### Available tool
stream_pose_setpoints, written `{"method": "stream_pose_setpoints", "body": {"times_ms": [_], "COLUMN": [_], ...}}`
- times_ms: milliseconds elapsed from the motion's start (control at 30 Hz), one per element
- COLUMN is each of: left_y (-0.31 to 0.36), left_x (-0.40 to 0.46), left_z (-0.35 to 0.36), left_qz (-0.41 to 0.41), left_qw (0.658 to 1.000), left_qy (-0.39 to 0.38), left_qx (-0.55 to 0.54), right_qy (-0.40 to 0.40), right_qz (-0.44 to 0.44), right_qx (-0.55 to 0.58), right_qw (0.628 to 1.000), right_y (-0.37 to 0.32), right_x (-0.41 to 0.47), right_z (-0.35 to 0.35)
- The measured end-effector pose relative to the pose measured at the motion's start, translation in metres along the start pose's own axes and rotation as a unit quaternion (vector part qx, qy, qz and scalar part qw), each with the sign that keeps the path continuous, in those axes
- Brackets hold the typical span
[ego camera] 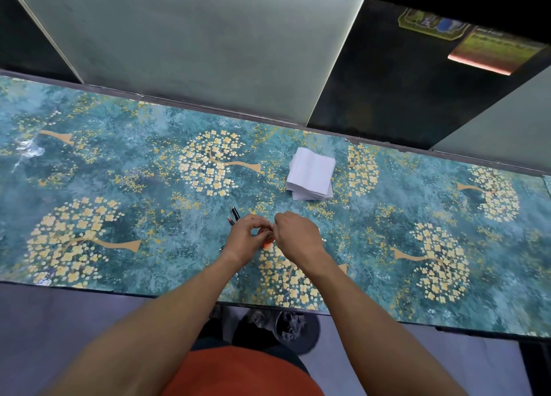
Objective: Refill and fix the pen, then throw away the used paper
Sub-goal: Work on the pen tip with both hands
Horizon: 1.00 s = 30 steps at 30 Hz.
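Observation:
My left hand [246, 238] and my right hand [296, 237] meet over the middle of the table, fingers pinched together on a small orange-red pen part [267, 240] that is mostly hidden between them. Two dark pens [234, 215] lie on the table just beyond my left hand, partly covered by it. A stack of white paper sheets [310, 173] rests further back, to the right of my hands.
The table [119, 187] has a teal cover with yellow flower trees and runs along a wall. Below its near edge, on the floor, stands a dark bin [295, 330] holding crumpled paper. Coloured cards [495, 50] hang at the upper right.

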<state>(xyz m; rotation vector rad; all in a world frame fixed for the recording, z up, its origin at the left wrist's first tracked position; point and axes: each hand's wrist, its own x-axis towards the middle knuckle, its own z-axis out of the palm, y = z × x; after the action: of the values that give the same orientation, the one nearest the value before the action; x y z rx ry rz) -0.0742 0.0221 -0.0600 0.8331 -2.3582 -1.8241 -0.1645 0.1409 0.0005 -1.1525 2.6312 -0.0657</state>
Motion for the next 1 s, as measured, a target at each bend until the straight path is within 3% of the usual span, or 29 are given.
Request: {"method": "stream_pose_setpoints", "body": {"times_ms": [400, 700, 1000], "left_y": [0.0000, -0.0015, -0.0015], "left_x": [0.0006, 0.0015, 0.0022], "left_z": [0.0004, 0.0004, -0.0008], "left_qz": [-0.010, -0.015, -0.019], "left_qw": [1.000, 1.000, 1.000], "left_qy": [0.001, -0.001, -0.008], "left_qx": [-0.009, -0.015, -0.005], "right_qy": [-0.011, -0.004, -0.003], "right_qz": [-0.020, 0.028, 0.020], "right_qx": [0.008, 0.027, 0.028], "right_qw": [1.000, 0.999, 0.999], "right_y": [0.0023, 0.0007, 0.0003], "right_x": [0.0009, 0.0029, 0.0030], "right_z": [0.0012, 0.0024, 0.0053]}}
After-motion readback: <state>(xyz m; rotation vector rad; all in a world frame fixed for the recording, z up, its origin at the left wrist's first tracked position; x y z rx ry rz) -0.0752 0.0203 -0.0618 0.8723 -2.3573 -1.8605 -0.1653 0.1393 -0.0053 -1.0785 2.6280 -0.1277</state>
